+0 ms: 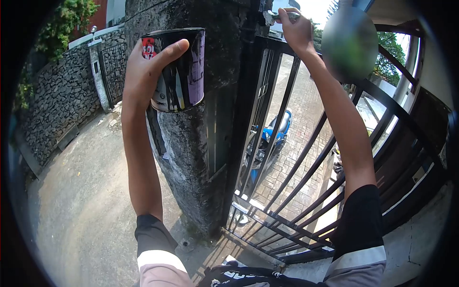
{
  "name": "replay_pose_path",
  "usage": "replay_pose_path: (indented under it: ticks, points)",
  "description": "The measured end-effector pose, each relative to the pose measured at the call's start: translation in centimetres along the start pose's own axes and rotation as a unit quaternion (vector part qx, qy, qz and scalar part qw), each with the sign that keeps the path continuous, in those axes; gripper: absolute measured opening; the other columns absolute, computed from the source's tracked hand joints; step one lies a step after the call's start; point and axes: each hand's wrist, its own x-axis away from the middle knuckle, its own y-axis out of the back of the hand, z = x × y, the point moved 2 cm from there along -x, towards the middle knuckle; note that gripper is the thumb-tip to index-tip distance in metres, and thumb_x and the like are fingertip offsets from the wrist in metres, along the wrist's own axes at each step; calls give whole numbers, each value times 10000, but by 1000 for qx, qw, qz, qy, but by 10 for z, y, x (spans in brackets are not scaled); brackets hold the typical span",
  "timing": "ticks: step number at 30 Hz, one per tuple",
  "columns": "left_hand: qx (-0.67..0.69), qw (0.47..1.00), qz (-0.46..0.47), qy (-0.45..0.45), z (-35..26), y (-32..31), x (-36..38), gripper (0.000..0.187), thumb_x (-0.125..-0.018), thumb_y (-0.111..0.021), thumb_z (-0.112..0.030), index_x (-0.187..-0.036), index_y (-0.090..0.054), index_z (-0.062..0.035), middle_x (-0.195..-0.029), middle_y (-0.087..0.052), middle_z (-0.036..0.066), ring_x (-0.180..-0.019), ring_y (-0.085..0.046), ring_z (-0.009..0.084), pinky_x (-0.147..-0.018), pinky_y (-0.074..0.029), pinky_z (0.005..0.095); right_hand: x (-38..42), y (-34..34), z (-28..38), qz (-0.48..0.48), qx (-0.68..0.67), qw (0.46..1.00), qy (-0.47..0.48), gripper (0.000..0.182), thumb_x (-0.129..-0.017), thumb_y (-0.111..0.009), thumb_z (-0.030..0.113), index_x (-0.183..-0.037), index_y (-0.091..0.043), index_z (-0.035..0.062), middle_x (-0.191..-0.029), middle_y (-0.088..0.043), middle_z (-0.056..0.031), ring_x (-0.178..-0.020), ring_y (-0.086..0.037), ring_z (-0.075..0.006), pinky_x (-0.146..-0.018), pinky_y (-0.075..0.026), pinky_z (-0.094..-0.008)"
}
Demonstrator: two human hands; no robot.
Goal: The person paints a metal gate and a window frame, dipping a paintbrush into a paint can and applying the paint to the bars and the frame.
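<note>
My left hand (149, 71) is wrapped round a paint can (178, 91), its thumb across the front near the rim. Black drips run down the can's grey and purple label, and the can is raised in front of the rough concrete pillar (189, 148). High on the right, my right hand (297, 29) is closed, pinching what looks like a paintbrush (277, 17). Only a short part of it shows, pointing left at the top of the dark gate post (248, 48). Below that hand stands the black metal gate (313, 165).
A blue motorbike (270, 138) is parked on the brick paving (296, 143) behind the bars. To the left are a concrete driveway (91, 196) and a stone wall (67, 86) with a smaller gate (112, 71). A blurred oval (350, 44) covers part of the upper right.
</note>
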Motion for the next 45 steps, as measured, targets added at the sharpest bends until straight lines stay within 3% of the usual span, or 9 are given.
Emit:
replay_pose_path:
  ticks: [2, 8, 13, 17, 26, 31, 36, 39, 45]
  points:
    - [37, 999, -30, 4, 9, 0, 41, 714, -673, -876, -426, -1157, -593, 16, -961, -703, 111, -867, -708, 194, -784, -554, 287, 14, 15, 13, -18, 10, 1000, -8, 309, -921, -655, 354, -1010, -725, 67, -794, -748, -117, -799, -739, -234, -754, -544, -343]
    - [106, 989, 85, 64, 58, -26, 187, 1114, -550, -929, -380, -1436, -400, 40, -1530, -318, 256, -1434, -326, 294, -1169, -261, 383, 149, 81, 70, -23, -84, 989, 123, 130, -956, -606, 14, -1073, -652, -22, -1115, -669, -151, -921, -682, -210, -846, -565, -326]
    - [313, 916, 191, 161, 68, -98, 297, 1169, -488, -935, -449, -1441, -419, -9, -1560, -280, 235, -1470, -260, 318, -1192, -217, 459, 321, 119, 102, 148, -61, 985, 64, 166, -918, -571, -37, -1076, -620, -20, -1144, -619, -226, -1041, -639, -320, -844, -561, -399]
    - [329, 878, 304, 166, 49, -132, 353, 1221, -448, -936, -465, -1453, -408, -16, -1561, -288, 243, -1505, -166, 333, -1204, -172, 457, 412, 145, 110, 123, -191, 971, -79, 153, -939, -567, 13, -1081, -614, -20, -1125, -618, -221, -969, -655, -321, -758, -602, -374]
    - [393, 785, 405, 257, 4, -189, 406, 1204, -499, -911, -525, -1437, -394, 25, -1467, -424, 189, -1366, -418, 289, -1150, -287, 406, 485, 237, 104, 106, -80, 978, -160, 167, -841, -646, -43, -1004, -631, -14, -1005, -648, -216, -952, -658, -368, -801, -541, -418]
    - [383, 773, 427, 272, -11, -202, 425, 1255, -470, -924, -559, -1414, -376, 61, -1479, -395, 290, -1339, -472, 327, -1104, -386, 421, 556, 341, 102, 120, 73, 945, -295, 157, -815, -710, -27, -964, -663, -8, -1015, -656, -179, -962, -671, -326, -830, -538, -379]
    - [356, 761, 410, 356, -10, -211, 444, 1292, -435, -944, -564, -1408, -365, 58, -1473, -409, 282, -1345, -461, 314, -1116, -371, 420, 655, 440, 161, 68, 187, 872, -448, 112, -821, -706, 2, -924, -663, -13, -984, -663, -156, -918, -673, -328, -800, -534, -383]
    - [325, 815, 400, 265, -1, -229, 439, 1264, -486, -891, -648, -1421, -343, 4, -1479, -387, 291, -1404, -374, 370, -1118, -361, 448, 720, 481, 197, 31, 275, 792, -545, 135, -816, -743, 87, -827, -643, -3, -836, -633, -151, -786, -649, -321, -687, -500, -392]
    - [399, 777, 443, 204, 2, -292, 441, 1255, -575, -827, -691, -1466, -239, -31, -1514, -299, 277, -1436, -293, 414, -1141, -329, 572, 834, 531, 251, -186, 446, 603, -634, 273, -814, -781, 218, -741, -636, -1, -723, -603, -162, -667, -603, -314, -622, -446, -410]
